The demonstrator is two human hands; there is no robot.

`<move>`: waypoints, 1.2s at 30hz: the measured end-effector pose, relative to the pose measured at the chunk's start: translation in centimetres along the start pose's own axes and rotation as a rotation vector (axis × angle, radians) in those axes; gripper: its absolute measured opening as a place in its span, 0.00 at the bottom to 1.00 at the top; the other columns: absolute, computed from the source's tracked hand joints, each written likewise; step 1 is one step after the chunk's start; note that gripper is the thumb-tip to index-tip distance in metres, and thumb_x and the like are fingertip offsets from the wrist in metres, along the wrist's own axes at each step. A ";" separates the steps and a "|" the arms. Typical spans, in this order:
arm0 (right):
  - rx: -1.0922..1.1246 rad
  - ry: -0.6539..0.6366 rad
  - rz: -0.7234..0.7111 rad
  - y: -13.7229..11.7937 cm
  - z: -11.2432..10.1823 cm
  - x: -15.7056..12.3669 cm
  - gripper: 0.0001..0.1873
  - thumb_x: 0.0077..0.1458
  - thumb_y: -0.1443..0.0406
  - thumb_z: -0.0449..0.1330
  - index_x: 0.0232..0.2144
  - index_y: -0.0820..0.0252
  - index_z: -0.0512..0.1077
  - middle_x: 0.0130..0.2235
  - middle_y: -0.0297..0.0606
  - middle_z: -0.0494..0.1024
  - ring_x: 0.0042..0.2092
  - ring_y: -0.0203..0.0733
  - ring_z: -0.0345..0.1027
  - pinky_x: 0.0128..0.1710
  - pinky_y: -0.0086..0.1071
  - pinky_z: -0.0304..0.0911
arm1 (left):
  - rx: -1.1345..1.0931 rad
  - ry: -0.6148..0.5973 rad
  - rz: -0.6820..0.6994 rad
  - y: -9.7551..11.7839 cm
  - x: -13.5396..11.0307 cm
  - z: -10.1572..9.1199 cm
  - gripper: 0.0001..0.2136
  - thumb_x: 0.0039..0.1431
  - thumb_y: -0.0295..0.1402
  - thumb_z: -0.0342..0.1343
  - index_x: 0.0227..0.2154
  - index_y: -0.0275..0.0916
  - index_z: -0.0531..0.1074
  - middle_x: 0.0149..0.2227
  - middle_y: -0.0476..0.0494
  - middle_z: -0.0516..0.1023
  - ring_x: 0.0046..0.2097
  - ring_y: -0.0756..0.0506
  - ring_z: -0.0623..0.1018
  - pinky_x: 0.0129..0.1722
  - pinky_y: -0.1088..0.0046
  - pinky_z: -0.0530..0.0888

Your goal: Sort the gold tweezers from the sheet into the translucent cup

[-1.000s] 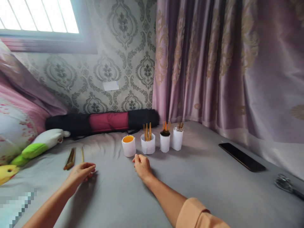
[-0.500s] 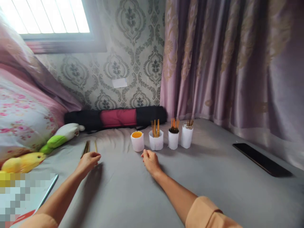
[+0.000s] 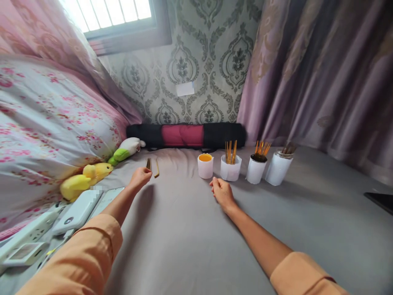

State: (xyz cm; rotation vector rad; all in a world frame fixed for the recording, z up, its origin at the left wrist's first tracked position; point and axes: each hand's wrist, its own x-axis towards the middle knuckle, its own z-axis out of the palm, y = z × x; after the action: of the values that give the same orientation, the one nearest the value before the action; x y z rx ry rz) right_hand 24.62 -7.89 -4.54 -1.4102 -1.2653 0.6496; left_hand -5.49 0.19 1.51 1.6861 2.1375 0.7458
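My left hand (image 3: 139, 178) reaches out over the grey sheet (image 3: 184, 229), its curled fingertips at the near end of a small bunch of thin brown and yellow sticks (image 3: 152, 165) lying flat. My right hand (image 3: 222, 192) rests on the sheet with fingers curled, just in front of a row of white cups: one with orange contents (image 3: 205, 166), one holding orange sticks (image 3: 230, 167), one with dark filling and sticks (image 3: 256, 168), and a jar (image 3: 278, 167) on the right.
A black and red roll (image 3: 186, 135) lies along the patterned wall. Plush toys (image 3: 92, 174) lean on a floral pillow (image 3: 49, 127) at left. A power bank (image 3: 78, 211) and a power strip (image 3: 24, 239) lie near my left sleeve. Curtains hang right; a dark phone (image 3: 380, 200) lies at the right edge.
The view has swung left, showing more pillow and the devices. My left hand has stretched forward to the sticks. My right hand has stayed in front of the cups.
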 end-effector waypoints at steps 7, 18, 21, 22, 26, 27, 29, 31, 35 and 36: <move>-0.012 -0.010 0.013 0.2 0.1 0.1 0.26 0.52 0.49 0.44 0.22 0.63 0.69 0.18 0.33 0.67 0.19 0.32 0.58 0.19 0.25 0.51 | 0.101 -0.017 0.084 0.3 0.8 1.0 0.11 0.43 0.30 0.49 0.28 0.33 0.73 0.25 0.39 0.75 0.30 0.45 0.74 0.26 0.76 0.66; 0.025 -0.023 0.034 -0.1 0.0 0.0 0.26 0.51 0.49 0.44 0.23 0.63 0.68 0.18 0.33 0.65 0.17 0.31 0.57 0.16 0.24 0.50 | 0.226 -0.046 0.105 0.7 1.6 1.3 0.11 0.42 0.27 0.49 0.28 0.32 0.74 0.33 0.35 0.76 0.38 0.41 0.74 0.33 0.73 0.65; 0.027 -0.022 0.025 0.2 0.0 0.0 0.26 0.51 0.48 0.44 0.23 0.64 0.68 0.18 0.33 0.66 0.18 0.31 0.57 0.17 0.24 0.50 | 0.242 -0.049 0.107 0.5 1.9 1.4 0.12 0.42 0.27 0.49 0.29 0.32 0.74 0.33 0.34 0.76 0.39 0.41 0.73 0.34 0.73 0.65; 0.031 -0.026 0.027 0.3 0.1 0.0 0.27 0.51 0.48 0.44 0.23 0.64 0.68 0.18 0.33 0.66 0.18 0.31 0.57 0.17 0.24 0.50 | 0.247 -0.050 0.109 0.5 1.9 1.5 0.12 0.43 0.27 0.48 0.29 0.32 0.74 0.34 0.34 0.76 0.39 0.41 0.73 0.34 0.73 0.65; 0.041 -0.033 0.044 0.3 0.1 0.0 0.27 0.51 0.48 0.44 0.24 0.64 0.69 0.18 0.33 0.66 0.17 0.31 0.57 0.16 0.24 0.49 | 0.265 -0.061 0.121 0.3 2.2 1.8 0.12 0.43 0.28 0.47 0.30 0.32 0.74 0.34 0.35 0.75 0.39 0.42 0.73 0.36 0.72 0.66; 0.036 -0.027 0.041 0.3 0.1 0.0 0.27 0.51 0.48 0.44 0.24 0.64 0.69 0.18 0.33 0.66 0.17 0.31 0.57 0.16 0.24 0.49 | 0.270 -0.064 0.124 0.3 2.3 1.9 0.12 0.44 0.29 0.47 0.30 0.32 0.74 0.34 0.35 0.75 0.39 0.42 0.73 0.36 0.72 0.66; 0.028 -0.018 0.032 0.1 0.1 0.0 0.26 0.51 0.49 0.44 0.23 0.64 0.68 0.18 0.33 0.66 0.18 0.32 0.57 0.17 0.24 0.50 | 0.278 -0.066 0.130 0.3 2.4 2.0 0.12 0.44 0.30 0.47 0.29 0.33 0.73 0.34 0.35 0.75 0.39 0.42 0.73 0.36 0.72 0.66; 0.020 -0.015 0.027 0.0 0.2 0.0 0.25 0.52 0.49 0.44 0.23 0.63 0.68 0.17 0.33 0.65 0.18 0.32 0.58 0.17 0.24 0.51 | 0.286 -0.066 0.132 0.5 2.4 2.0 0.11 0.44 0.31 0.48 0.28 0.33 0.73 0.33 0.35 0.75 0.39 0.41 0.73 0.36 0.72 0.66; -0.016 0.005 0.012 0.0 0.3 0.0 0.24 0.53 0.51 0.43 0.22 0.62 0.68 0.17 0.32 0.65 0.19 0.32 0.57 0.18 0.24 0.51 | 0.302 -0.071 0.117 0.9 2.6 2.1 0.10 0.43 0.33 0.49 0.25 0.33 0.72 0.29 0.35 0.75 0.35 0.39 0.74 0.32 0.71 0.66; -0.024 0.016 0.009 0.0 0.3 0.0 0.24 0.54 0.52 0.43 0.22 0.62 0.68 0.17 0.32 0.65 0.19 0.32 0.57 0.18 0.24 0.51 | 0.306 -0.073 0.117 1.0 2.6 2.2 0.10 0.42 0.34 0.49 0.23 0.33 0.72 0.28 0.35 0.75 0.35 0.39 0.74 0.32 0.71 0.66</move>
State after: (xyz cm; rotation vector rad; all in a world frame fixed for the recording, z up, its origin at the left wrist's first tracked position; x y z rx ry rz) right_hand 24.33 -7.80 -4.68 -1.4389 -1.2586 0.6303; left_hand -4.21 3.32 0.47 1.9718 2.2056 0.3922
